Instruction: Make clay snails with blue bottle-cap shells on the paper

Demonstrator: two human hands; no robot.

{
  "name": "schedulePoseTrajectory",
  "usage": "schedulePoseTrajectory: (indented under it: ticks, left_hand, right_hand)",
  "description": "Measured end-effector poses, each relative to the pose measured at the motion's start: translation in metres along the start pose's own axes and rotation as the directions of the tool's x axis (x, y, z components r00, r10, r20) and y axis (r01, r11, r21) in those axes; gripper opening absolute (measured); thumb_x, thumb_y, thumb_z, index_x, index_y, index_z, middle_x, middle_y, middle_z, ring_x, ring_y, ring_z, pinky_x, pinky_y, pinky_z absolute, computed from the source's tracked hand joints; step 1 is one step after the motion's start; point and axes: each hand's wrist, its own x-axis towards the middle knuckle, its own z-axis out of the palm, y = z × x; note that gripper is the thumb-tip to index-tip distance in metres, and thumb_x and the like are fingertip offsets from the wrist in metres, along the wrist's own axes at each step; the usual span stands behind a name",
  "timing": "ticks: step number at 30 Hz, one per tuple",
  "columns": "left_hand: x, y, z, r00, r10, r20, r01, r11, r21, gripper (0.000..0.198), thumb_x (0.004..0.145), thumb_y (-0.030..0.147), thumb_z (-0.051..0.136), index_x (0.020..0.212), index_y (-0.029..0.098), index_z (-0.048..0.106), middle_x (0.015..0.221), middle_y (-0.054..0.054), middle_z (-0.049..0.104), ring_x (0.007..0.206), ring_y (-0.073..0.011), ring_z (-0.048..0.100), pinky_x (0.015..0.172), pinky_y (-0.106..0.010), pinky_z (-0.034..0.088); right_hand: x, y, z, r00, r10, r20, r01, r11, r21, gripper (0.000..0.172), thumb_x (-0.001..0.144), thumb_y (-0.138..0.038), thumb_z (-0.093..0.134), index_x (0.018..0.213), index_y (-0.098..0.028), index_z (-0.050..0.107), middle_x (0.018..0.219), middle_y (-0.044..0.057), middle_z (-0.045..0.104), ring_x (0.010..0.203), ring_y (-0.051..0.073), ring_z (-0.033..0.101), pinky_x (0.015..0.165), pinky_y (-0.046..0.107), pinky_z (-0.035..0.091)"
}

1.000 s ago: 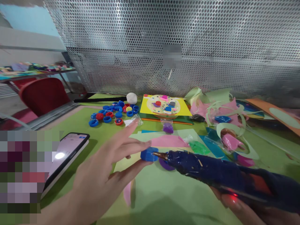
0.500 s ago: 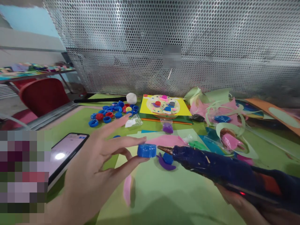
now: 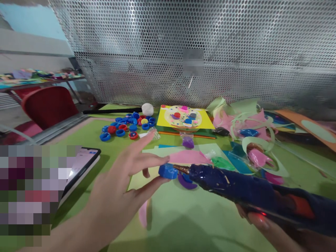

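Observation:
My left hand (image 3: 123, 189) pinches a blue bottle cap (image 3: 168, 172) between thumb and middle finger, with the index finger stretched out above it. My right hand (image 3: 265, 227) grips a dark blue hot glue gun (image 3: 249, 194) whose copper nozzle touches the cap's side. Just below the nozzle a purple shape with a small blue cap (image 3: 187, 180) lies on a pale green sheet (image 3: 183, 213). A pink paper piece (image 3: 187, 157) lies behind the cap.
A phone (image 3: 84, 164) lies at the left. A pile of blue and red caps (image 3: 126, 126) and a white ball (image 3: 147, 109) sit further back. A yellow sheet with a decorated disc (image 3: 183, 118) leans near the perforated metal wall. Paper scraps (image 3: 244, 119) crowd the right.
The cap in my left hand was lifted away from the nozzle, then came back down against it. The glue gun swung slightly with it.

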Motion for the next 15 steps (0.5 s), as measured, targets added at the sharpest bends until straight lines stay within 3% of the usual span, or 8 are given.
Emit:
schedulePoseTrajectory:
  ticks: [3, 7, 15]
  left_hand:
    - [-0.001, 0.000, 0.001, 1.000, -0.004, -0.024, 0.004, 1.000, -0.025, 0.024, 0.081, 0.051, 0.058, 0.096, 0.034, 0.065, 0.087, 0.004, 0.074, 0.069, -0.0162, 0.069, 0.057, -0.025, 0.058]
    - [-0.001, -0.002, 0.001, 1.000, -0.031, 0.004, 0.031, 0.999, -0.030, 0.027, 0.078, 0.049, 0.062, 0.101, 0.035, 0.065, 0.096, 0.002, 0.072, 0.065, -0.0161, 0.067, 0.058, -0.027, 0.058]
    - [0.002, -0.002, -0.003, 0.997, -0.061, 0.038, 0.062, 0.997, -0.034, 0.025, 0.077, 0.050, 0.063, 0.095, 0.033, 0.069, 0.087, -0.001, 0.071, 0.067, -0.0188, 0.067, 0.059, -0.031, 0.058]
  right_hand:
    - [0.003, -0.004, 0.000, 0.997, 0.045, 0.063, -0.046, 0.999, 0.006, 0.027, 0.077, -0.033, 0.066, 0.103, -0.028, 0.065, 0.088, 0.001, 0.074, 0.068, 0.020, 0.072, 0.063, 0.022, 0.060]
    - [-0.005, -0.004, 0.005, 0.994, 0.108, -0.003, -0.108, 0.993, -0.048, 0.027, 0.077, -0.042, 0.064, 0.099, -0.025, 0.067, 0.081, 0.003, 0.074, 0.067, 0.023, 0.071, 0.063, 0.027, 0.061]
    - [-0.003, -0.009, 0.002, 0.997, 0.082, -0.013, -0.083, 0.984, -0.157, 0.020, 0.075, -0.046, 0.065, 0.076, -0.027, 0.068, 0.066, 0.001, 0.070, 0.055, 0.020, 0.068, 0.053, 0.026, 0.059]
